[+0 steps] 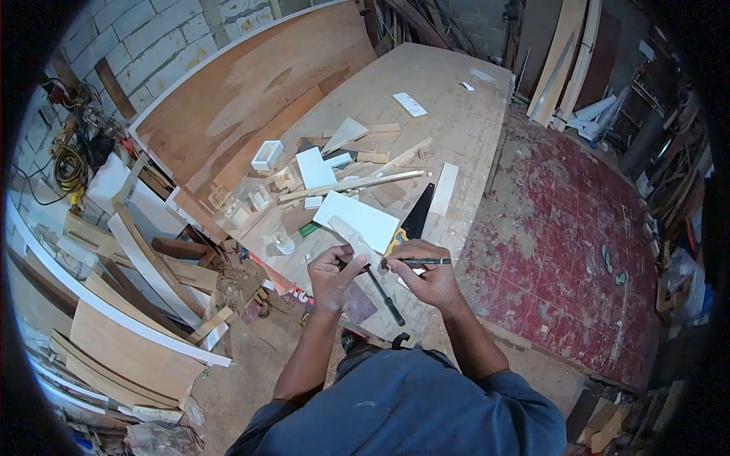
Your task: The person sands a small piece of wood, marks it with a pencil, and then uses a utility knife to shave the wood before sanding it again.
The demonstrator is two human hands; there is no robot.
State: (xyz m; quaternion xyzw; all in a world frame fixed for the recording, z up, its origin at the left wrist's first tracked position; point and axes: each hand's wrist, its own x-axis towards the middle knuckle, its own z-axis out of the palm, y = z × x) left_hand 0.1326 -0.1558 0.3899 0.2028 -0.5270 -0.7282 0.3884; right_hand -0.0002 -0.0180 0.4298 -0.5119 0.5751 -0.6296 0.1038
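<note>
My right hand is closed around a dark pen, its shaft pointing out to the right. Across from it, my left hand pinches the near end of a narrow pale strip, which overlaps a white panel lying on the table. A dark tool handle slants down between the two hands toward my body. Just beyond the right hand lies a handsaw with a black blade and yellow grip.
Wood sticks, white offcuts and a small white box litter the left of the worktable. A clear jar stands near its left edge. Boards lean at left. A red tiled platform lies to the right.
</note>
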